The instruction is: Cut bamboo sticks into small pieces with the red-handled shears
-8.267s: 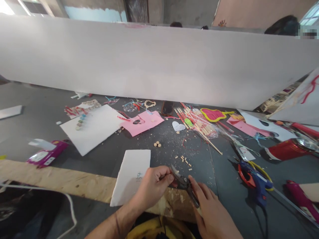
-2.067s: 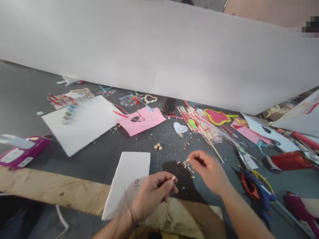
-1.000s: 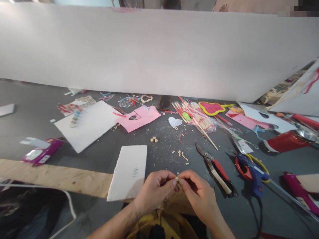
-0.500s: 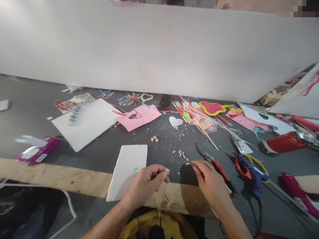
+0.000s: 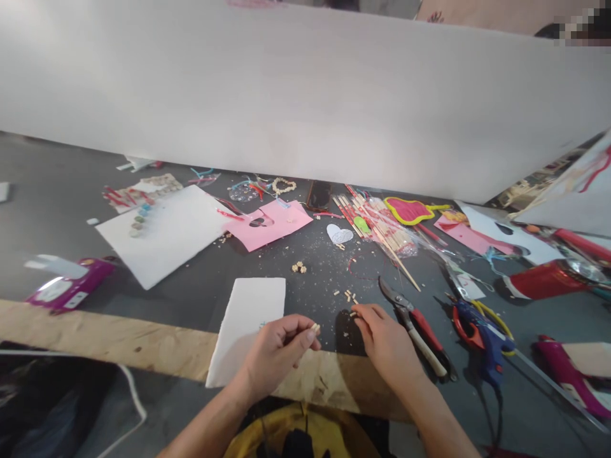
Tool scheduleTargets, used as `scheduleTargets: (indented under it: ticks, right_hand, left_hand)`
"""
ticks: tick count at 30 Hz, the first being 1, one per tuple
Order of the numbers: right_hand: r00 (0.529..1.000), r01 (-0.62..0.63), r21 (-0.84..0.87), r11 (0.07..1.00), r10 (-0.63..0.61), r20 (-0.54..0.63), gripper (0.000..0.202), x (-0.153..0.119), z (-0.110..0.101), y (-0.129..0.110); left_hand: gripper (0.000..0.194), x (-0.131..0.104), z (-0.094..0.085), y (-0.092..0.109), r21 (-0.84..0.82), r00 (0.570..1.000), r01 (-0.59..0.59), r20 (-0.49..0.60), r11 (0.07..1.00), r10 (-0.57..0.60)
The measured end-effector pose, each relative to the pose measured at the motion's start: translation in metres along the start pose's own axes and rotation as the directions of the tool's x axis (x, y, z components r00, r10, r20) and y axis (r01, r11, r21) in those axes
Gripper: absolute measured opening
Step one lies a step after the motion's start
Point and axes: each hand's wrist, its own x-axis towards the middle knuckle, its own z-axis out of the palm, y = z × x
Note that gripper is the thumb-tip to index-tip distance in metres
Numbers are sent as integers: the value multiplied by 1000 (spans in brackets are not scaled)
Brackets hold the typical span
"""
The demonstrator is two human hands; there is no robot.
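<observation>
Left hand (image 5: 279, 351) pinching a small pale piece (image 5: 316, 327) between thumb and fingers; right hand (image 5: 389, 346), whose grip I cannot tell, at the near edge of loose cut bits (image 5: 348, 296) on the worktop (image 5: 205, 302).

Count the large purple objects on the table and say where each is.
2: one purple object at far left, away from the left hand; a second purple object at far right, past the blue tool. Others may be hidden.
</observation>
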Motion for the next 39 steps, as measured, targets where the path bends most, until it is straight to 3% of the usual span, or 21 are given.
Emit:
scheduleTargets:
  ticks: [5,10,14,18,22,27,32,39]
  right_hand:
    - [996,37,6,999,-37,76,16,-10,4,-11]
    - [1000,-19,-23,1000,19,14,17,-15,13,-17]
    - [997,-49,11,999,50,-65,18,-29,3,-7]
    - [974,-140,30,990,143,-174,20,-64,-22,11]
    - [911,-339,73,938,346,-224,23,-110,-47,28]
    - [850,-478,52,877,476,-227,17,-160,-51,53]
    - [877,-323,-4,946,298,-376,21,-171,-38,57]
    - [930,-125,97,988,150,-337,24,-133,-30,42]
  left_hand:
    - [27,-1,-2,1,22,1000,-10,2,1000,10]
    - [29,-3,-4,3,24,1000,-29,4,999,29]
    - [28,-10,-8,6,7,998,-69,1,998,69]
    - [27,-19,-14,3,-35,995,-103,-23,994,102]
    - [28,-30,-18,-3,-80,988,-151,-47,985,147]
    - [29,-52,-21,-7,-88,983,-174,-80,981,167]
    - [31,-69,-18,-13,-71,977,-200,-93,977,193]
    - [30,-62,2,-1,8,970,-224,-99,975,223]
